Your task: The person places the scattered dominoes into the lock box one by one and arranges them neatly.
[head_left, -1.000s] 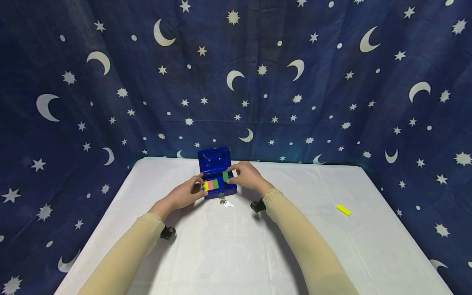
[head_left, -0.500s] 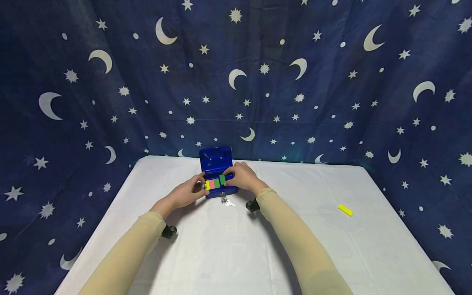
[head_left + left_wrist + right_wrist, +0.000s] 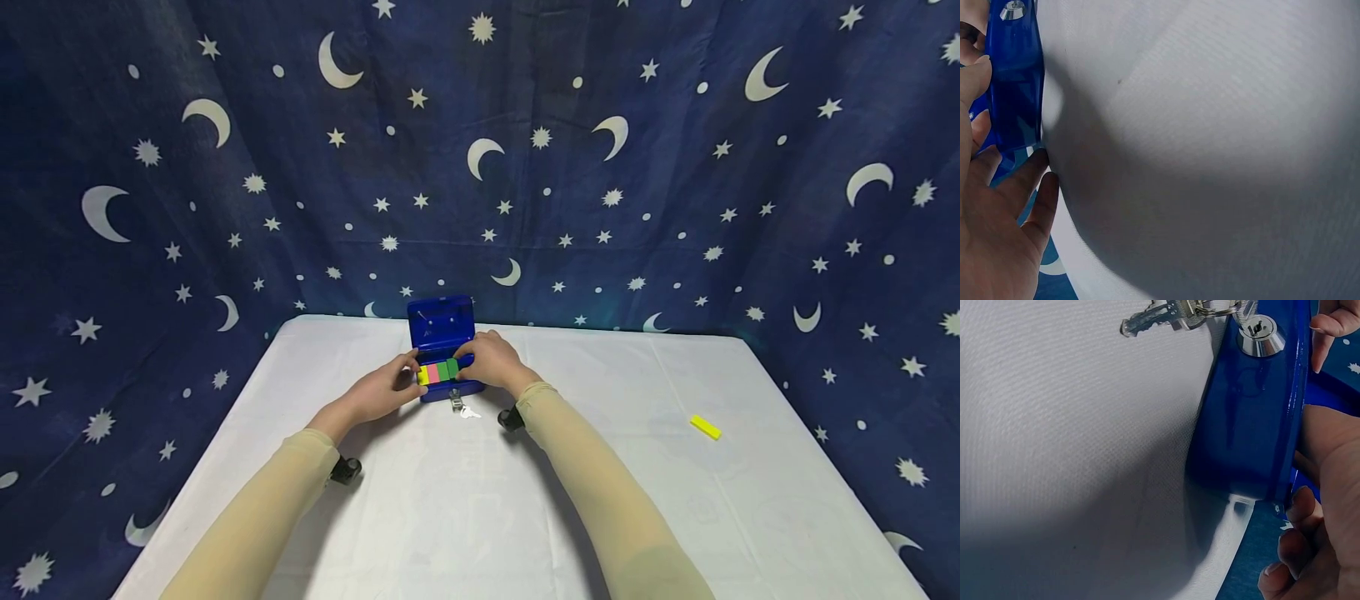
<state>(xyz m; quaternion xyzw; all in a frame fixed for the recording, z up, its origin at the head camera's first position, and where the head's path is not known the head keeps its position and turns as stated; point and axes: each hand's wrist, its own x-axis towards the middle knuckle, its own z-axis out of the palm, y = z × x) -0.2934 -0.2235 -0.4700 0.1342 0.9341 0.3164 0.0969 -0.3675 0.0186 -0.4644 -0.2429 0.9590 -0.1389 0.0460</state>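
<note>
Toward the back of the table stands a blue cash box [image 3: 442,323], its lid raised. Inside lies a row of flat rectangular blocks: a yellow block [image 3: 423,376], a pink block [image 3: 432,373] and a green block [image 3: 442,371]. My left hand [image 3: 378,392] holds the box's left end, thumb at the front rim and fingers along the side. From the right, my right hand [image 3: 493,360] reaches into the box and pinches a second green block [image 3: 452,367] right at the row's end. In the right wrist view its pinching fingertips are hidden behind the box front [image 3: 1241,419].
Metal keys [image 3: 469,412] hang from the lock [image 3: 456,398] on the box front. Farther right on the white tablecloth [image 3: 480,508] lies a yellow block [image 3: 705,427]. A dark blue curtain [image 3: 420,158] with moons and stars rises behind the table.
My right hand has moved left inside the box, bringing its green block up against the row. The left hand keeps its place at the box's left end.
</note>
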